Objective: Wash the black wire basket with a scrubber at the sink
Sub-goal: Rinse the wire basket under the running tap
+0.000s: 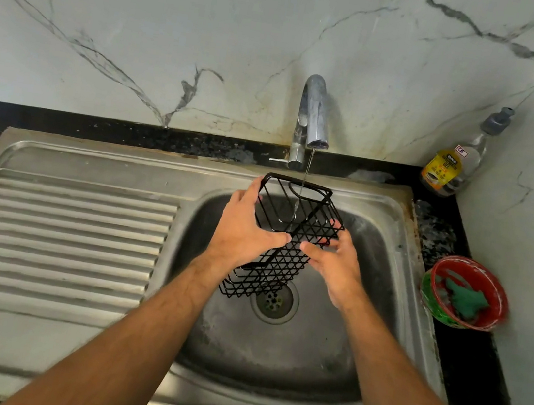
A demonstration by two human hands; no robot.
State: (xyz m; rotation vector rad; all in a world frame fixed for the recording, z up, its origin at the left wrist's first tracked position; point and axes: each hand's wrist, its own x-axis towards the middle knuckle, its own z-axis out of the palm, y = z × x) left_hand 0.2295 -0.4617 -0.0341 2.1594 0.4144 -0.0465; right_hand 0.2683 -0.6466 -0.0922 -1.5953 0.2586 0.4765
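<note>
dish-gel bottle (pixel 451 164), red bowl (pixel 500 299)

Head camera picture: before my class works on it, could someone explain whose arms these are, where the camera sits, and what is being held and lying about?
The camera sits on a person's head, looking down at their own bare arms. The left hand and right hand together hold a black wire basket, tilted over the steel sink, under a thin stream from the tap. On the dark counter to the right stand a dishwash bottle and a red tub holding a green scrubber, not yet picked up.
</note>
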